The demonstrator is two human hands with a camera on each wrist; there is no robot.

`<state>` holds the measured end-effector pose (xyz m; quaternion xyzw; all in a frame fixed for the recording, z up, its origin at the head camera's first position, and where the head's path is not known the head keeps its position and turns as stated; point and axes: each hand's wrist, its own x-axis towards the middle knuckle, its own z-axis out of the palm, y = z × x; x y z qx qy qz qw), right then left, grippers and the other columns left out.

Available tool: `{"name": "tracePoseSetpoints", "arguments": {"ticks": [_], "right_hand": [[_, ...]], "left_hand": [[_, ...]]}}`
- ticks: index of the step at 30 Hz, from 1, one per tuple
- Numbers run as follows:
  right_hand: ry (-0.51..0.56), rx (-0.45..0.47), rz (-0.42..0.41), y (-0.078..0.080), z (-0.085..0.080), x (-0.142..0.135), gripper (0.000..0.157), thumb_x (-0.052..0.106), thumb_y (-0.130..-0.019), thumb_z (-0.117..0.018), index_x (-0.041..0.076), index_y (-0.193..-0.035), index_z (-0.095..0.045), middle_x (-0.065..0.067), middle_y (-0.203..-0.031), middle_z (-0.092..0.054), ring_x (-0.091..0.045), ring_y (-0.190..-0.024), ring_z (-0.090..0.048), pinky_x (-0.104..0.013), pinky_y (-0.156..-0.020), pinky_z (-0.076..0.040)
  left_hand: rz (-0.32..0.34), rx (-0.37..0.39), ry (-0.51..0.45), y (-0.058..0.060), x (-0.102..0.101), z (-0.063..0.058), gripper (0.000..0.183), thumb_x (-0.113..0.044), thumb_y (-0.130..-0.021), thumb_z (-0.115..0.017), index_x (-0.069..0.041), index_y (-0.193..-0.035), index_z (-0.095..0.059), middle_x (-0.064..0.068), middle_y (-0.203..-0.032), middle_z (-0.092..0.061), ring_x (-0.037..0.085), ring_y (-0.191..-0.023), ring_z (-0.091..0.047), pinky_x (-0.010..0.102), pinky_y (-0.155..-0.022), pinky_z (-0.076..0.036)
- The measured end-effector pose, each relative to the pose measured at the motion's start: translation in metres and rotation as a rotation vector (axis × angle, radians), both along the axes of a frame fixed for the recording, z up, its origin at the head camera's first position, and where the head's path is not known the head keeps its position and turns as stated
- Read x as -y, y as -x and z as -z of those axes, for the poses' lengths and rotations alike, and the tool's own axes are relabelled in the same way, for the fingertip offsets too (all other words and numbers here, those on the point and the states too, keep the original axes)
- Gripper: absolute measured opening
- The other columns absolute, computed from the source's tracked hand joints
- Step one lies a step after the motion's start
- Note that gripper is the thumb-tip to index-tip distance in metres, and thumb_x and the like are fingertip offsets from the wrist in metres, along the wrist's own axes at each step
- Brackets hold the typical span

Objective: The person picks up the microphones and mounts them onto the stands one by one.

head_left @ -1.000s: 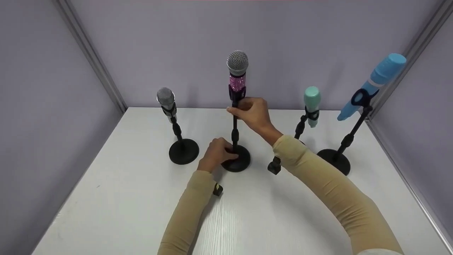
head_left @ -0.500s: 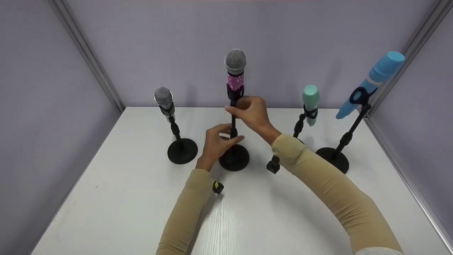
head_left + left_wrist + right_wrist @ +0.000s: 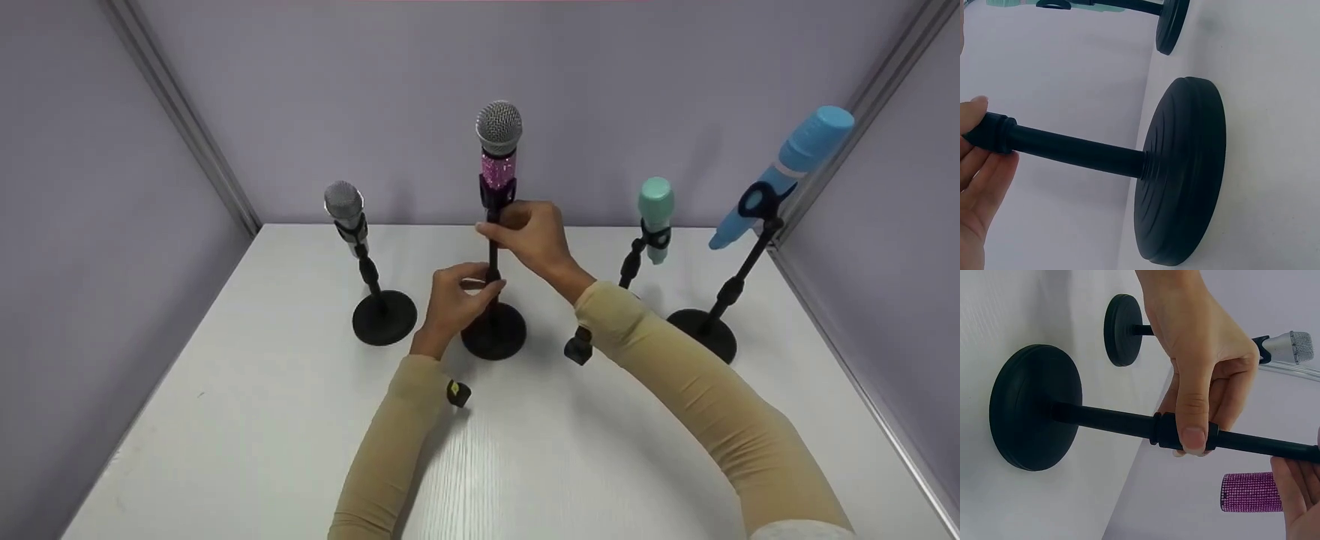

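Observation:
A microphone (image 3: 499,171) with a silver mesh head and a glittery pink body sits in the clip of a black tabletop stand (image 3: 494,334), mid-table. Thumb and fingers of my left hand (image 3: 450,304) grip the thick collar (image 3: 996,133) partway up the pole, as both wrist views show. Higher up, just under the clip, my right hand (image 3: 536,236) holds the thin upper pole between thumb and fingers. The pink handle (image 3: 1249,492) hangs beside the pole in the right wrist view. The round base (image 3: 1185,174) rests on the white table.
To the left stands a silver microphone (image 3: 345,206) on its own black stand. On the right are a mint-green microphone (image 3: 656,202), its stand partly hidden by my right sleeve, and a taller blue one (image 3: 806,150). Grey walls (image 3: 300,112) enclose the table.
My left hand has risen from the stand's base to the collar on the pole and closed round it. My right hand has kept its hold on the upper pole.

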<state>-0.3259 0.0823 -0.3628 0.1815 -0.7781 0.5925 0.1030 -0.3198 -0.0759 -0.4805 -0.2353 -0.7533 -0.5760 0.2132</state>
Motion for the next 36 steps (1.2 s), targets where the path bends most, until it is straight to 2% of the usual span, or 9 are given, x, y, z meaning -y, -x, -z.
{"name": "tracePoseSetpoints", "arguments": {"ticks": [4, 8, 11, 15, 19, 26, 28, 35, 36], "right_hand": [[-0.013, -0.006, 0.004, 0.001, 0.0, -0.001, 0.025, 0.022, -0.085, -0.085, 0.0, -0.095, -0.076, -0.014, -0.09, -0.076, -0.016, -0.08, -0.073, -0.031, -0.076, -0.064], [-0.031, -0.006, 0.014, 0.0, -0.002, -0.002, 0.026, 0.023, -0.086, -0.085, 0.001, -0.096, -0.077, -0.014, -0.09, -0.076, -0.016, -0.08, -0.072, -0.03, -0.075, -0.063], [-0.039, -0.008, 0.018, -0.001, -0.002, -0.002, 0.026, 0.024, -0.086, -0.085, 0.001, -0.096, -0.077, -0.014, -0.09, -0.076, -0.015, -0.079, -0.071, -0.029, -0.074, -0.063], [-0.039, -0.002, 0.016, -0.002, -0.002, -0.002, 0.027, 0.024, -0.085, -0.085, 0.001, -0.096, -0.077, -0.014, -0.09, -0.076, -0.016, -0.079, -0.072, -0.029, -0.075, -0.063], [-0.038, 0.02, 0.01, -0.003, -0.003, -0.004, 0.026, 0.025, -0.085, -0.085, 0.002, -0.095, -0.077, -0.011, -0.089, -0.076, -0.016, -0.081, -0.073, -0.03, -0.075, -0.063], [-0.049, 0.084, -0.036, -0.002, -0.009, -0.007, 0.029, 0.026, -0.085, -0.085, 0.001, -0.097, -0.077, -0.011, -0.092, -0.076, -0.015, -0.084, -0.073, -0.035, -0.077, -0.064], [-0.04, 0.12, -0.074, -0.001, -0.011, -0.009, 0.03, 0.025, -0.086, -0.084, 0.0, -0.1, -0.077, -0.012, -0.094, -0.076, -0.017, -0.086, -0.074, -0.037, -0.079, -0.064], [-0.012, 0.233, -0.206, 0.004, -0.018, -0.015, 0.03, 0.022, -0.087, -0.084, 0.0, -0.105, -0.076, -0.011, -0.099, -0.077, -0.023, -0.096, -0.075, -0.039, -0.086, -0.063], [-0.015, 0.238, -0.213, 0.004, -0.019, -0.016, 0.029, 0.022, -0.086, -0.084, 0.001, -0.105, -0.077, -0.01, -0.098, -0.077, -0.023, -0.096, -0.075, -0.039, -0.086, -0.063]], "left_hand": [[0.037, 0.013, 0.037, -0.009, -0.002, -0.012, 0.02, 0.01, -0.087, -0.074, 0.008, -0.108, -0.074, 0.027, -0.1, -0.076, 0.041, -0.094, -0.074, 0.055, -0.084, -0.061], [0.057, 0.042, 0.08, -0.016, -0.003, -0.021, 0.021, 0.011, -0.091, -0.068, 0.007, -0.111, -0.074, 0.024, -0.104, -0.077, 0.036, -0.098, -0.074, 0.049, -0.088, -0.062], [0.06, 0.071, 0.089, -0.017, -0.002, -0.022, 0.022, 0.01, -0.092, -0.067, 0.005, -0.112, -0.074, 0.02, -0.105, -0.077, 0.033, -0.099, -0.074, 0.045, -0.09, -0.062], [0.075, 0.086, 0.059, -0.017, -0.001, -0.021, 0.023, 0.007, -0.091, -0.069, 0.005, -0.113, -0.074, 0.022, -0.107, -0.077, 0.035, -0.101, -0.074, 0.047, -0.09, -0.061], [0.078, 0.061, 0.008, -0.018, -0.001, -0.022, 0.026, 0.002, -0.089, -0.076, 0.003, -0.114, -0.074, 0.021, -0.106, -0.076, 0.036, -0.099, -0.074, 0.051, -0.088, -0.061], [0.033, -0.009, -0.023, -0.02, -0.001, -0.028, 0.027, 0.003, -0.082, -0.083, 0.003, -0.107, -0.073, 0.021, -0.096, -0.074, 0.035, -0.089, -0.072, 0.053, -0.077, -0.062], [0.036, 0.0, -0.024, -0.021, -0.001, -0.028, 0.025, 0.003, -0.082, -0.082, 0.005, -0.105, -0.073, 0.021, -0.095, -0.074, 0.035, -0.089, -0.072, 0.053, -0.077, -0.062], [0.077, 0.053, -0.013, -0.001, 0.008, -0.006, 0.021, -0.011, -0.084, -0.086, -0.008, -0.102, -0.077, 0.01, -0.096, -0.077, 0.023, -0.09, -0.074, 0.044, -0.079, -0.064], [0.08, 0.061, -0.012, -0.001, 0.009, -0.007, 0.021, -0.011, -0.084, -0.086, -0.008, -0.102, -0.077, 0.01, -0.097, -0.077, 0.023, -0.091, -0.074, 0.043, -0.079, -0.064]]}}
